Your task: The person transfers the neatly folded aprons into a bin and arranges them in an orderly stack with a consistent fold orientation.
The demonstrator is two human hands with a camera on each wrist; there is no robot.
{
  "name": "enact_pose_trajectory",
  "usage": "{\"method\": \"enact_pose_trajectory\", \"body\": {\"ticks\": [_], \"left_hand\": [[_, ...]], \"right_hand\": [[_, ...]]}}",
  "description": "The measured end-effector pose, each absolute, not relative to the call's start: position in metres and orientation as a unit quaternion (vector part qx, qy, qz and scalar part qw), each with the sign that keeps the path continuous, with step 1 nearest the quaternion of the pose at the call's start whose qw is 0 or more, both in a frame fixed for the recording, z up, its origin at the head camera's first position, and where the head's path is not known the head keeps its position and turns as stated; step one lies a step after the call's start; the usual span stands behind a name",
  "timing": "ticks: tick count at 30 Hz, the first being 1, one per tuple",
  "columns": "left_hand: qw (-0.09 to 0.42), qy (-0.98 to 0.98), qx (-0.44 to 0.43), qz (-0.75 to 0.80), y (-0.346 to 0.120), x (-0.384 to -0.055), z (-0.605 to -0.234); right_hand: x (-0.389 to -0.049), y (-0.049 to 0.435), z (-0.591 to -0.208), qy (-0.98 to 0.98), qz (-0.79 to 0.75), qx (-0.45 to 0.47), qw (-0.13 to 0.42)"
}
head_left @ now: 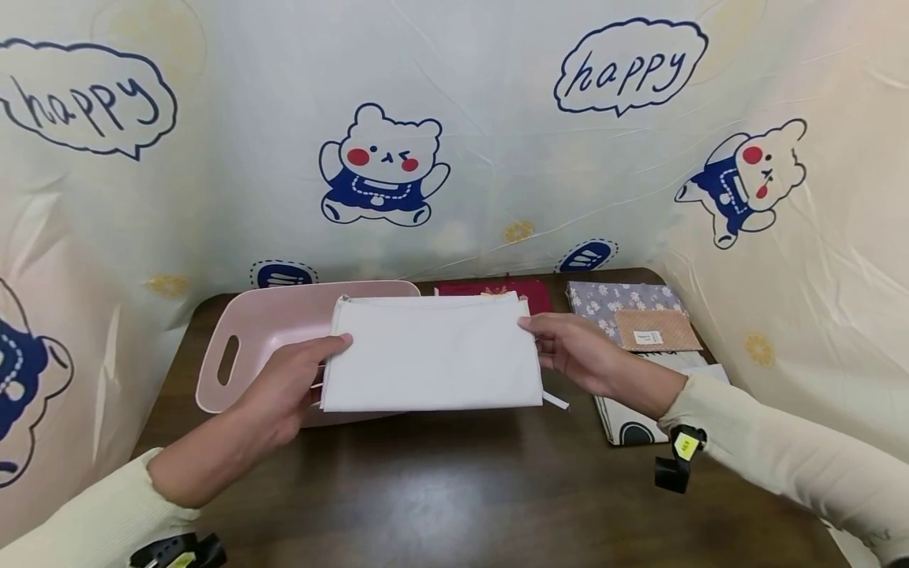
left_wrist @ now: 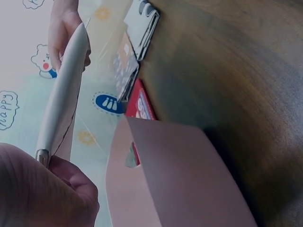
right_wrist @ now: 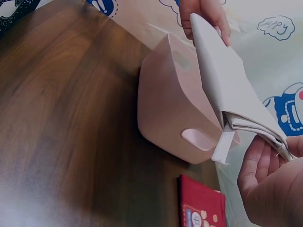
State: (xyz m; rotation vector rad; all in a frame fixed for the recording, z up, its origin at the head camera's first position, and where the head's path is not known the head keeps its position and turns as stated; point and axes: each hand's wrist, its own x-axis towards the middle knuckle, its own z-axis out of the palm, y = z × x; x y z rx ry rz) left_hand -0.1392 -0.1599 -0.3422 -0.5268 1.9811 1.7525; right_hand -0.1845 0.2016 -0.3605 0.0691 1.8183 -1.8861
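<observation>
Two hands clamp the folded white fabric [head_left: 433,355], left hand [head_left: 284,383] at nine o'clock, right hand [head_left: 578,351] at three. Pinching every layer and keeping both ends level should prevent slipping. Its long axis runs nine to three; a loose strip [head_left: 556,401] (frayed at its tip) points toward four. Held above the table [head_left: 440,489], it overlaps the pink basket [head_left: 245,315] at ten in the head view.

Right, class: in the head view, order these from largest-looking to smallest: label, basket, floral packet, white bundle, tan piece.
1. Basket and white bundle: unsure; the bundle hides part of the basket and is nearer the camera.
2. Floral packet
3. Tan piece
4. Label
</observation>
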Motion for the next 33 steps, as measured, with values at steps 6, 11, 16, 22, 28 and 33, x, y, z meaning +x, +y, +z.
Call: {"method": "enact_pose_trajectory", "body": {"ticks": [6,11,16,22,28,33], "left_hand": [[0.214,0.702,-0.202,0.648,-0.166,-0.139,-0.346],[0.205,0.698,-0.210,0.653,-0.169,-0.138,-0.349],[0.195,0.689,-0.214,0.665,-0.168,-0.137,-0.349],[0.178,0.676,-0.231,0.676,-0.170,-0.137,-0.351],[0.177,0.678,-0.241,0.672,-0.178,-0.138,-0.350],[0.180,0.679,-0.247,0.668,-0.186,-0.140,-0.350]], "right_hand": [[-0.188,0.192,-0.362,0.670,-0.695,0.031,0.258],[-0.189,0.186,-0.362,0.668,-0.697,0.031,0.259],[-0.189,0.183,-0.361,0.672,-0.697,0.032,0.250],[-0.191,0.176,-0.362,0.668,-0.701,0.034,0.249],[-0.194,0.166,-0.362,0.667,-0.703,0.031,0.245],[-0.196,0.157,-0.361,0.668,-0.703,0.027,0.245]]}}
